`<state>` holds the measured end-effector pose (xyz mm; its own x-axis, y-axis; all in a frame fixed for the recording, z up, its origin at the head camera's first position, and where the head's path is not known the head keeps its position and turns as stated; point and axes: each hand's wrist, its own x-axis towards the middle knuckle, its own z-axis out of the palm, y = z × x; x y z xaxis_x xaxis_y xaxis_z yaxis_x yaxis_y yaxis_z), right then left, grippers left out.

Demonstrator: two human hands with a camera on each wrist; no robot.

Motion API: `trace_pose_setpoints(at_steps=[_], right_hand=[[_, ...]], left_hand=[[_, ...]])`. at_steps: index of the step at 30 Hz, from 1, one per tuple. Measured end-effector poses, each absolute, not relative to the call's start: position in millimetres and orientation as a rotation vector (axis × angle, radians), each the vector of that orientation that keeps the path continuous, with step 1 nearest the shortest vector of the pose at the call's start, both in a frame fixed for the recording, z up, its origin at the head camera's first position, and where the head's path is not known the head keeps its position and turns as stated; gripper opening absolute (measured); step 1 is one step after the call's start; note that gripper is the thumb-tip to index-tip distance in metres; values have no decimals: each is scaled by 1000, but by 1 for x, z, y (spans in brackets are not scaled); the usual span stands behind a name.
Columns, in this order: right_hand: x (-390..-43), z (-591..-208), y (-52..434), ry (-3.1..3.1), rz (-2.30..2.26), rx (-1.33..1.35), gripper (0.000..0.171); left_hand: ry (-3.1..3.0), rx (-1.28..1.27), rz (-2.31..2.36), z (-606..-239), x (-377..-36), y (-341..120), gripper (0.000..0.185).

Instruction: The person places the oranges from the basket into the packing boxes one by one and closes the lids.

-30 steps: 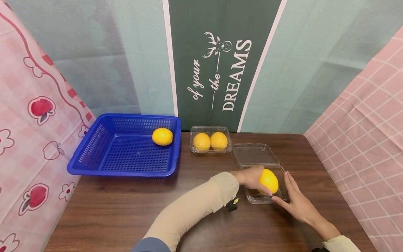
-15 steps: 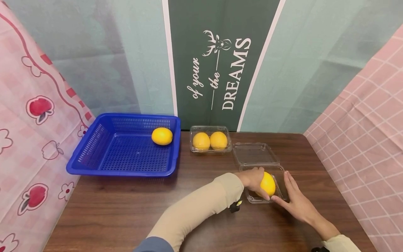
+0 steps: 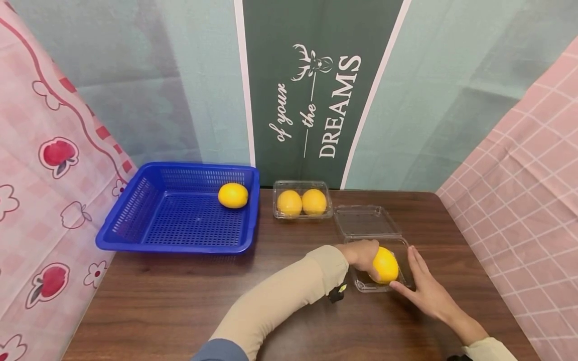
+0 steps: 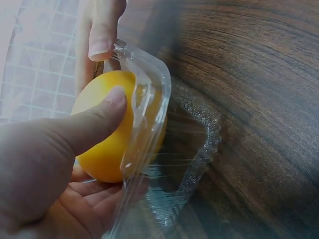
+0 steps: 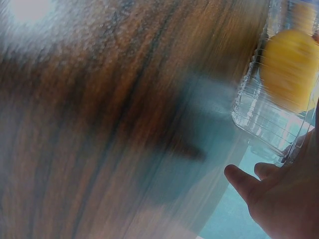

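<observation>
In the head view a clear plastic clamshell box [image 3: 367, 288] lies on the table with its lid [image 3: 365, 220] folded back. My left hand [image 3: 360, 253] holds a yellow lemon [image 3: 387, 265] down inside the box's base. The left wrist view shows the thumb [image 4: 107, 117] laid across the lemon and the other fingers curled beneath it. At the right side of the base, my right hand [image 3: 426, 288] touches the wall with straight fingers, its thumb at the front corner. The right wrist view has this hand [image 5: 284, 199] beside the box, lemon within.
A blue plastic basket [image 3: 176, 248] with one lemon [image 3: 233, 195] stands at the left. Behind my left arm, a shut clear box [image 3: 302, 216] holds two yellow fruits [image 3: 289, 203]. Fabric walls [image 3: 519, 175] border the brown wooden table [image 3: 180, 301].
My left hand has lowered the lemon slightly in the box, and its thumb has shifted from the lemon's front toward its left side. The right hand stays in place.
</observation>
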<state>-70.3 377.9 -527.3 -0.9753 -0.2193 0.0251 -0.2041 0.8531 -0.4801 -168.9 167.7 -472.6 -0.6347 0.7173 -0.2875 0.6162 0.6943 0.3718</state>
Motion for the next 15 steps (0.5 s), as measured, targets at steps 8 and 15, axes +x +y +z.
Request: trace_pose_setpoints(at_steps=[8, 15], right_hand=[[-72, -527, 379, 2974, -766, -328, 106], [-71, -527, 378, 2988, -752, -327, 106]], left_hand=[[2510, 1104, 413, -482, -171, 176, 66], [2497, 1198, 505, -493, -171, 185, 66]])
